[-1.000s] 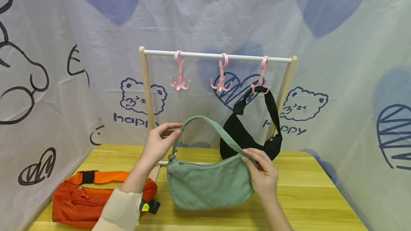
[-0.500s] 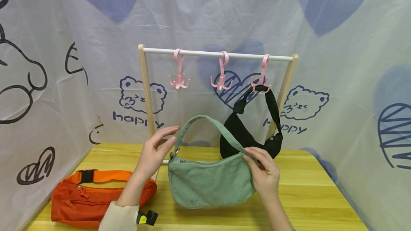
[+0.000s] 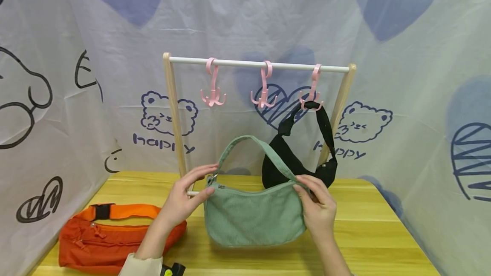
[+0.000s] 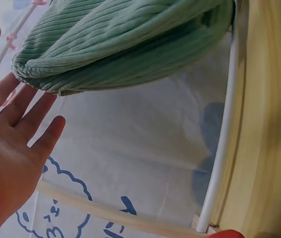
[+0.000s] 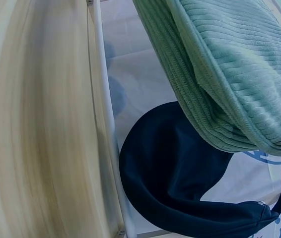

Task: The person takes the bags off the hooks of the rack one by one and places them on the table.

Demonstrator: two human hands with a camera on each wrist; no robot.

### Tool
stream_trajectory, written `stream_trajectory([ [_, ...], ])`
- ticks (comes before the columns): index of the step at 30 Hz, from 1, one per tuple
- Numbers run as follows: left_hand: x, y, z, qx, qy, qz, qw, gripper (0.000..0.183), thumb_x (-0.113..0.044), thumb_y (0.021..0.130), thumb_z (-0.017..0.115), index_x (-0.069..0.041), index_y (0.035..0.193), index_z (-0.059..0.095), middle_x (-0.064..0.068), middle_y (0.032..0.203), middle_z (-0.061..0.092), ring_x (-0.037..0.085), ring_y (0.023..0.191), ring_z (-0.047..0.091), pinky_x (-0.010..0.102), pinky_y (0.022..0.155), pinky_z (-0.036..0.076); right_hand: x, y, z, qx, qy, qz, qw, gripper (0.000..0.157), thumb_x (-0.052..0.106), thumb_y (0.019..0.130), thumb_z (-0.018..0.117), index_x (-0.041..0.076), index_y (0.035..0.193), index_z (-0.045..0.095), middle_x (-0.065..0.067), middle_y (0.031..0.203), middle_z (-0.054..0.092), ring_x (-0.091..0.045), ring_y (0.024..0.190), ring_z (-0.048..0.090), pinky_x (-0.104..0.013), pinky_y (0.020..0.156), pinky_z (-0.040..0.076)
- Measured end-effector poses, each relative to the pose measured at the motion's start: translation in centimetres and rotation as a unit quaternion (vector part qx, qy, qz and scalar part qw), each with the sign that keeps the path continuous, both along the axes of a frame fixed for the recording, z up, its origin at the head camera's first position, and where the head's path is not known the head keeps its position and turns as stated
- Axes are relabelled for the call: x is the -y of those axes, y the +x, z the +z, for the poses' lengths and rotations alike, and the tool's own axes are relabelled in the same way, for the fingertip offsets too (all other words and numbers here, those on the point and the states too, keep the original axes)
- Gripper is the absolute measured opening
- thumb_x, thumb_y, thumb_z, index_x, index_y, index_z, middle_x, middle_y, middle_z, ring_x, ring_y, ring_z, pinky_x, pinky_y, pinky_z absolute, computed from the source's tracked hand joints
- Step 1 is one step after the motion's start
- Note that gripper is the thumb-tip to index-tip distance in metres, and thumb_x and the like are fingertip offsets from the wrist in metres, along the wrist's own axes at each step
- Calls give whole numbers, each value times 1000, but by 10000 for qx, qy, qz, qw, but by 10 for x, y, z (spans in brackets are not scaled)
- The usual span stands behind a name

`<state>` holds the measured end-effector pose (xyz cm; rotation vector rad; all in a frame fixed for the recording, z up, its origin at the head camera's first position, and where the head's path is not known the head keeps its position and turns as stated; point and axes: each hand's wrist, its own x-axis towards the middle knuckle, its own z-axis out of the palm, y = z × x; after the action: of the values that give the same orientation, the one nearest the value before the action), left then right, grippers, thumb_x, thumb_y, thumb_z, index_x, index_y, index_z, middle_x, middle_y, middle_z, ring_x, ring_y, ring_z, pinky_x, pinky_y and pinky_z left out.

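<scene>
The right hand [image 3: 319, 205] is pinching the right top corner of the green corduroy shoulder bag [image 3: 255, 216], which is hanging between both hands above the yellow wood-grain table [image 3: 368, 225], before a white-barred rack [image 3: 238, 63] and a printed fabric backdrop [image 3: 245, 20]. The left hand [image 3: 184, 197] is standing at the bag's left end, fingers straight and thumb spread, contact being unclear.
</scene>
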<state>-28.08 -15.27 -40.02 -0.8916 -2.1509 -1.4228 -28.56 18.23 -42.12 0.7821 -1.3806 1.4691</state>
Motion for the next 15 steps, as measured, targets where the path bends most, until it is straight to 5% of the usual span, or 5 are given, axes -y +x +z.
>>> stream_trajectory([
  [15,-4,-6,-15,574,368,-229,9974,61,-2,86,84,-14,141,62,11,134,66,17,112,67,30,98,56,3,-2,-6,162,-111,-238,9995,32,-34,74,70,-17,101,73,-18,106,75,-19,107,70,-21,89,56],
])
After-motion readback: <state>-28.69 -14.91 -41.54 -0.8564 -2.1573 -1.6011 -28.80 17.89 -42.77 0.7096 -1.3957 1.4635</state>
